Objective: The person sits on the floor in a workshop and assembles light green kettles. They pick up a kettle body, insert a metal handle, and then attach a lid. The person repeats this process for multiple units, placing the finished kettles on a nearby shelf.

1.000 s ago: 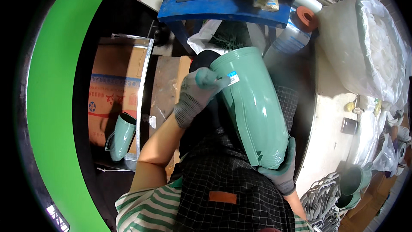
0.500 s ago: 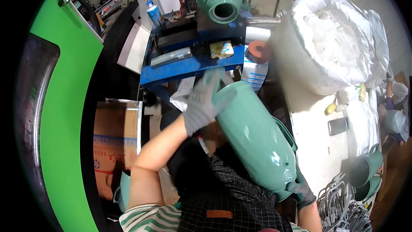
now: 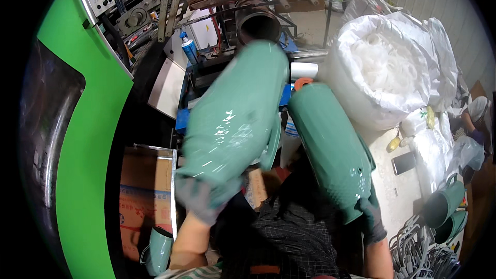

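Directions by a dial centred on the view, the wearer's body at six.

Item: first green vessel (image 3: 235, 108), glossy, at the dial's centre, its far end toward twelve, its near end toward eight; a strap-like handle on the three o'clock side; outline blurred.

Item: left hand (image 3: 204, 199), gloved, at seven, gripping the near end of that vessel; exact finger placement too blurred to tell.

Item: second green vessel (image 3: 330, 144), between three and four, just beside the first, tilted with its far end toward two; bumpy texture near its lower end.

Item: right hand (image 3: 371, 214), in a grey and green glove, at four, holding the lower end of the second vessel.

Item: orange ring (image 3: 303, 81), at two, partly behind the second vessel's far end.

Item: blue bench (image 3: 182, 119), partly hidden behind the first vessel.

Item: dark cylinder (image 3: 257, 27), hollow, at twelve.

Item: blue bottle (image 3: 189, 50), near eleven.

Item: white sack (image 3: 343, 93), between two and three, filled with pale translucent material.

Item: dark flat rectangle (image 3: 403, 164), between three and four, on a pale surface (image 3: 385, 188).

Item: grey wire-like pieces (image 3: 413, 250), heaped between four and five.

Item: cardboard box (image 3: 137, 201), at eight.

Item: green jug (image 3: 160, 248), at seven, beside the left forearm.
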{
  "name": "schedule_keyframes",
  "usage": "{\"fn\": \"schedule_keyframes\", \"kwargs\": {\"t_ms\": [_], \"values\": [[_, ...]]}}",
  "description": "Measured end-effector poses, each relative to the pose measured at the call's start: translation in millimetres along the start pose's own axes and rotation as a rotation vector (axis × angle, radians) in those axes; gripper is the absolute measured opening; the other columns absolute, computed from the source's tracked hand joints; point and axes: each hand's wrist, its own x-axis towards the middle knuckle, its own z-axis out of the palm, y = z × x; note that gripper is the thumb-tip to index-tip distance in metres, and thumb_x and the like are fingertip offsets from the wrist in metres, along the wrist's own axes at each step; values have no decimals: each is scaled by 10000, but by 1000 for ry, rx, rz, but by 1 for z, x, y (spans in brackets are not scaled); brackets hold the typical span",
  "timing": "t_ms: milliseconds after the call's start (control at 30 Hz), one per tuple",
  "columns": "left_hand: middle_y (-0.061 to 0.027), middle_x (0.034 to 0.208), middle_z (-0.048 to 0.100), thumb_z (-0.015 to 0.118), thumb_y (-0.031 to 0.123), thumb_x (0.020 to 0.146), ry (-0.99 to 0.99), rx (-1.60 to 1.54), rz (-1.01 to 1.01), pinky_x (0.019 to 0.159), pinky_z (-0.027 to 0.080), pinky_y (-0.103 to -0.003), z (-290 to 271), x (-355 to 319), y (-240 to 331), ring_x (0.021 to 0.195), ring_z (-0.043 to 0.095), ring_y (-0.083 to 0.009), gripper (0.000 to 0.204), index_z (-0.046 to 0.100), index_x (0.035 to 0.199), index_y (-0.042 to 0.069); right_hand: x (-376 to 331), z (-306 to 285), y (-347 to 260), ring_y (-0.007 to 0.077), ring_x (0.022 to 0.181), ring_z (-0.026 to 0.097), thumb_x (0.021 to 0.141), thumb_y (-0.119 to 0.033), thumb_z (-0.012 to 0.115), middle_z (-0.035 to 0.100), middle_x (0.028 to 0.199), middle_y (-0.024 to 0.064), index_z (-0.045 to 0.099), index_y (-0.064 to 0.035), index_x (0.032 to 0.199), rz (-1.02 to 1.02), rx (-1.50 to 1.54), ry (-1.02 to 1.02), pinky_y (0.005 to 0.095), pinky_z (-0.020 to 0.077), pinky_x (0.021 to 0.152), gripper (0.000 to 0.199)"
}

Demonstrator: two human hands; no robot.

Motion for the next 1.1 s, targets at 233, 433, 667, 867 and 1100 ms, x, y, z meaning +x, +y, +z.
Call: {"fn": "schedule_keyframes", "kwargs": {"t_ms": [233,433,667,867,1100], "values": [[-78,912,653,871,99,647,-165,146,-105,726,490,-441,-65,-30,-11,803,615,-323,371,606,903,148,103,110,-65,200,1013,607,848,-202,769,585,1333,131,195,-23,1681,-151,172,-235,337,547,856,1028],[-40,871,625,913,275,608,-254,-160,-141,662,455,-442,-31,-71,2,726,588,-302,404,596,844,189,199,228,-96,292,1212,622,916,-220,772,543,1366,185,318,-92,1584,-119,142,-326,450,603,918,817],[-4,905,655,840,341,655,-439,-315,-7,591,445,-411,-10,-103,7,691,629,-260,262,684,833,230,348,306,-117,339,1281,610,1011,-380,660,574,1465,165,431,-147,1554,-84,365,-447,520,545,1045,634],[-27,850,672,856,328,660,-503,-400,-132,583,456,-418,-13,-118,22,680,644,-269,275,694,837,193,373,313,-91,251,1199,655,1031,-378,638,667,1299,128,596,-91,1378,105,885,-799,401,588,990,453],[-58,740,629,899,176,636,-552,-444,-173,620,439,-451,-5,-101,32,686,623,-312,292,654,794,181,251,265,-5,178,711,643,1011,-557,629,650,907,94,571,-89,1251,-167,284,-277,318,514,620,529]]}}
